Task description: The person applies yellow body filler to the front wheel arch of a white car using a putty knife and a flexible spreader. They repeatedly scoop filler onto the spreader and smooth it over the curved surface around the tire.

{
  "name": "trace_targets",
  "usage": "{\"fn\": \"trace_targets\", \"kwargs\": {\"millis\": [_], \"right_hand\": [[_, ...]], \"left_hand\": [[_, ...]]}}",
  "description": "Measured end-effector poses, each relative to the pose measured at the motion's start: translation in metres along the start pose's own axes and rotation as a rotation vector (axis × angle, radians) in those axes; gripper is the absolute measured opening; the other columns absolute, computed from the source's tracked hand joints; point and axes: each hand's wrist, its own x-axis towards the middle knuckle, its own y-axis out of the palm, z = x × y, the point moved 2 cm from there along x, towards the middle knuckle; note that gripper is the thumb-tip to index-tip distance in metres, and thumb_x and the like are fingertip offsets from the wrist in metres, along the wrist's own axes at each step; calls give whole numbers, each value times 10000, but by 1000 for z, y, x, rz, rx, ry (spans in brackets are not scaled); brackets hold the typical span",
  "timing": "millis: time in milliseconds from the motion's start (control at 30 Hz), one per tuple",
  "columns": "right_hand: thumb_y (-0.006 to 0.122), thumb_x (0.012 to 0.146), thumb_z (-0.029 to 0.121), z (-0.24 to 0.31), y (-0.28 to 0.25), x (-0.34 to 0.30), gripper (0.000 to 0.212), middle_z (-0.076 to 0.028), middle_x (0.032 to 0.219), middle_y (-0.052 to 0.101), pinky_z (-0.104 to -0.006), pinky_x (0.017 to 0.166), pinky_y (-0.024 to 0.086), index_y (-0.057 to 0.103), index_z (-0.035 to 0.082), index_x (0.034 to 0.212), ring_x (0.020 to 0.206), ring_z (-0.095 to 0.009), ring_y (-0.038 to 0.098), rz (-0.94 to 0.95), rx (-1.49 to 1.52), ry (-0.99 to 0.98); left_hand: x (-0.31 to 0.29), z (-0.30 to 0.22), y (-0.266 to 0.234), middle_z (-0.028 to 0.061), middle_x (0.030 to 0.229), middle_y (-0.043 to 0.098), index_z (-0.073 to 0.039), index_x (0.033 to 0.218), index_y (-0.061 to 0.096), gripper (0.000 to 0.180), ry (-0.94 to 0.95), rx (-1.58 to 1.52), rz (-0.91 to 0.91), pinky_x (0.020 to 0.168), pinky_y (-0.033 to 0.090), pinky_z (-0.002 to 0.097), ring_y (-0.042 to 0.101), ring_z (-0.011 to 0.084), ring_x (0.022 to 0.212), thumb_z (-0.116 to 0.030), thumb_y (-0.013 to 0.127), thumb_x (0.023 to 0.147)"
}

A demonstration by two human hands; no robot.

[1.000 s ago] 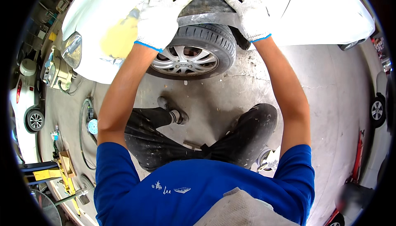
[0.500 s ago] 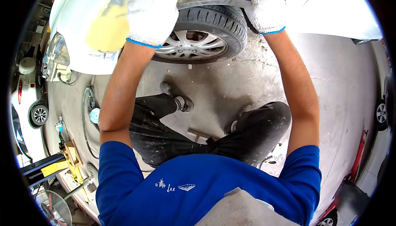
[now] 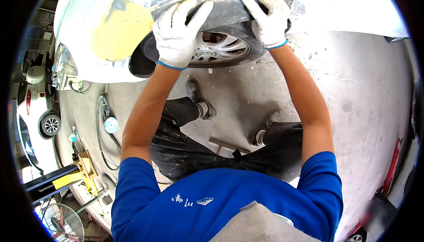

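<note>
Together, the gloved left hand [image 3: 179,34] and gloved right hand [image 3: 270,21] hold a dark grey sheet [image 3: 225,10] near its two ends, fingers spread over its face. The sheet is just above the front wheel [image 3: 225,49] of a white car [image 3: 327,14], covering the tyre's top. Left of it, a yellow patch [image 3: 119,32] marks the bodywork.
</note>
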Motion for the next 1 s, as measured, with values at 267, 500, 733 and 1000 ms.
{"fn": "trace_targets", "kwargs": {"millis": [267, 500, 733, 1000], "right_hand": [[641, 725, -7, 14, -35, -20, 626, -30, 1115, 659, -402, 882, 501, 716, 288, 1272, 970, -277, 611, 102, 62, 8], [635, 805, 122, -6, -5, -2, 444, 26, 1001, 612, -391, 782, 445, 689, 293, 1211, 903, -219, 573, 329, 150, -38], [612, 841, 214, -4, 15, -30, 260, -6, 1028, 608, -456, 795, 438, 662, 256, 1094, 918, -250, 574, 238, -3, -106], [628, 793, 92, 10, -68, 6, 487, -8, 1104, 640, -417, 851, 443, 669, 214, 1263, 955, -237, 581, 166, 31, -73]], "left_hand": [[-25, -28, -14, -15, 1206, 620, -268, 1174, 750, 474, -7, 11, 126, 887, 516, 394, 598, 233, 1069, -86, 642, 750], [1, -2, -10, -31, 1156, 651, -273, 1172, 770, 597, 87, 79, 99, 877, 520, 358, 596, 213, 1015, 9, 635, 664], [-25, 3, 27, -40, 1079, 638, -265, 1132, 778, 548, 228, 45, -77, 682, 545, 310, 610, 180, 860, -54, 645, 645], [-14, -23, -28, -55, 1188, 616, -266, 1178, 732, 530, 62, -35, 63, 929, 484, 383, 569, 208, 1062, -43, 628, 709]]}}
